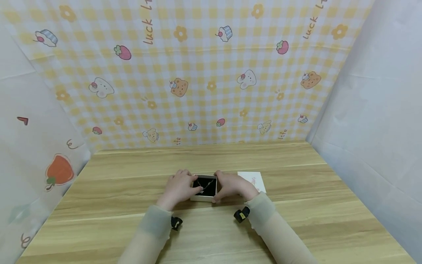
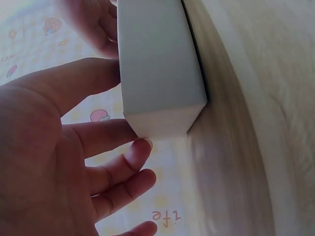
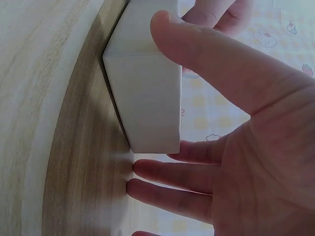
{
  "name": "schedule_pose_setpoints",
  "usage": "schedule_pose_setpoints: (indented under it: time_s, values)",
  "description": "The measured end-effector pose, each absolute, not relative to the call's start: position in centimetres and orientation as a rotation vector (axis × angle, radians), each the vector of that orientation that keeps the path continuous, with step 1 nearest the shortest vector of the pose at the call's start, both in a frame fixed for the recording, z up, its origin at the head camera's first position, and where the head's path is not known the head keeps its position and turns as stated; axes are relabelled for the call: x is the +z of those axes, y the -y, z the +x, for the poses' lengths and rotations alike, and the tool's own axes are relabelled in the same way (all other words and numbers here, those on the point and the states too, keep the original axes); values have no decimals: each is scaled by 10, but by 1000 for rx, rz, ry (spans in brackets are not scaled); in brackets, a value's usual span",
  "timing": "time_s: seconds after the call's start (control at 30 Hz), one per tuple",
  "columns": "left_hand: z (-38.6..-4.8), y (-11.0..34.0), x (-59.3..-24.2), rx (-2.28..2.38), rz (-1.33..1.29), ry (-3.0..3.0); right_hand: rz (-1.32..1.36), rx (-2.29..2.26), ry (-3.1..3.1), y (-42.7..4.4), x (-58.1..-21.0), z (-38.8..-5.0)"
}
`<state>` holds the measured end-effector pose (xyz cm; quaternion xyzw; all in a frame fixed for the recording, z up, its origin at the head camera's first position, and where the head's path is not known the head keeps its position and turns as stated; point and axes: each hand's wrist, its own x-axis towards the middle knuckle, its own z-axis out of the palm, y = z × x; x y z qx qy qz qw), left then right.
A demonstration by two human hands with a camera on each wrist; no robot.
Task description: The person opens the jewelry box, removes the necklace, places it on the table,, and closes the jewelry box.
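A small white jewelry box (image 1: 202, 199) with a black insert sits on the table, its top uncovered. Across the insert lies a thin silver necklace (image 1: 209, 184) with a small pendant. My left hand (image 1: 179, 186) is at the box's left side, its thumb reaching over the rim onto the insert near the pendant, its index finger by the far left corner. On the right side my right hand (image 1: 232, 184) holds the box, thumb at the near corner and index finger at the far one. Both wrist views show only the box's plain outer walls; the contents are hidden there.
Behind my right hand lies a white square piece (image 1: 252, 178) with pink lettering, partly covered by that hand. The wood-grain table (image 1: 132, 165) meets a yellow checked cloth (image 1: 197, 73) at the back. White cloths hang on both sides.
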<state>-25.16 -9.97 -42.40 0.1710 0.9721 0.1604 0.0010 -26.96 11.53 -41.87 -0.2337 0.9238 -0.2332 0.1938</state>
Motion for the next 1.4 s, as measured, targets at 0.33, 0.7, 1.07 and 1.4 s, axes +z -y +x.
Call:
schedule_pose_setpoints:
  time_s: [0.33,0.7,1.07,1.4]
  values:
    - [-247,91,-424,429,469,-3038,-696,-683,-2591,-118,-422,-274]
    - [-245,87,-426,384,404,-3038,-686,-658,-2617,-117,-421,-273]
    - [-245,87,-427,372,389,-3044,-720,-718,-2584,-121,-424,-277]
    - [-245,87,-426,359,379,-3043,-747,-770,-2571,-124,-426,-282]
